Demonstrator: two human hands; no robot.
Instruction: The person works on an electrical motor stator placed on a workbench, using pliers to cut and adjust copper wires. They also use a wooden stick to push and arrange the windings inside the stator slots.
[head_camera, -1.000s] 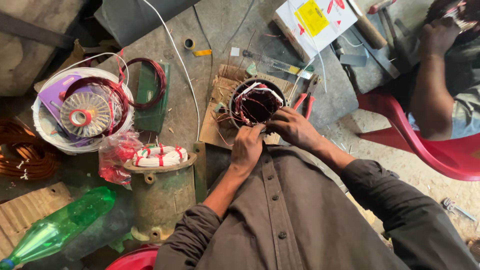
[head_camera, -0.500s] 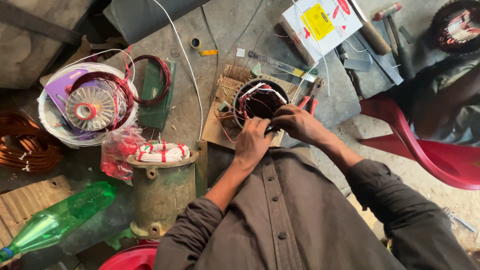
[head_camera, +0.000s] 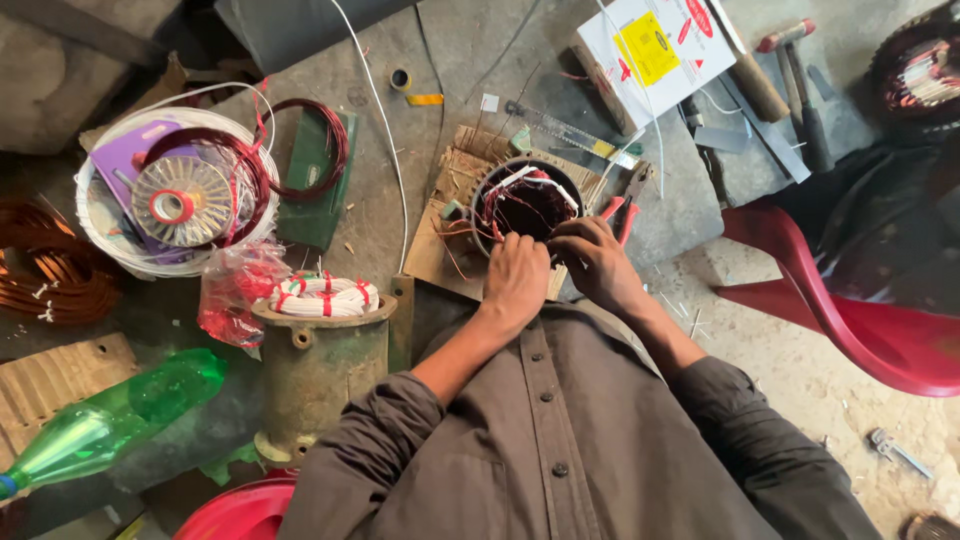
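Both forearms are being stretched forward from rolled brown sleeves, meeting over the stator (head_camera: 527, 205), a round dark ring with red and white windings that is lying on a cardboard sheet (head_camera: 447, 235) at the middle of the table (head_camera: 380, 200). The left hand (head_camera: 516, 279) is being held knuckles up at the ring's near rim, its fingers curled inward; what they are pinching cannot be told. The right hand (head_camera: 592, 258) is being bent in from the side, fingers closed narrowly at the rim among the wires, with red-handled pliers (head_camera: 622, 208) lying just beyond it. A white box (head_camera: 655, 50) with a yellow rectangular label and red marks is lying at the far right of the table, beside a hammer (head_camera: 780, 62). A green flat packet (head_camera: 318, 180) is lying left of the cardboard, next to a white bowl (head_camera: 110, 235) holding a purple card. A red plastic bag (head_camera: 235, 290) is resting against a wound motor housing (head_camera: 322, 350), and a green bottle (head_camera: 110, 420) is lying at the lower left.
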